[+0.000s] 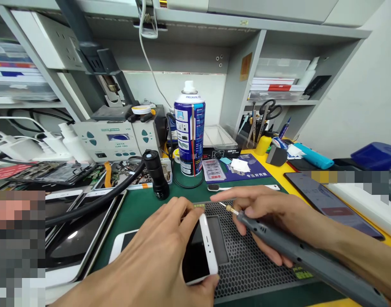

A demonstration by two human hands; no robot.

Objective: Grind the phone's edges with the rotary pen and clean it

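My left hand grips a white-framed smartphone, its dark screen facing up, with fingers over the far edge and thumb at the near edge. A white-edged dark screen shows left of the hand; I cannot tell whether it belongs to the same phone. In my right hand is a grey pen-shaped electric tool with a brass collet and thin metal tip. The index finger stretches forward above the tip, which points toward the phone without touching it. Beneath lies a black honeycomb-patterned mat.
Behind stand a blue spray can, a black flashlight and a soldering station. A brush lies past the mat. Several screens are stacked left, crossed by a black hose. A tablet is at right.
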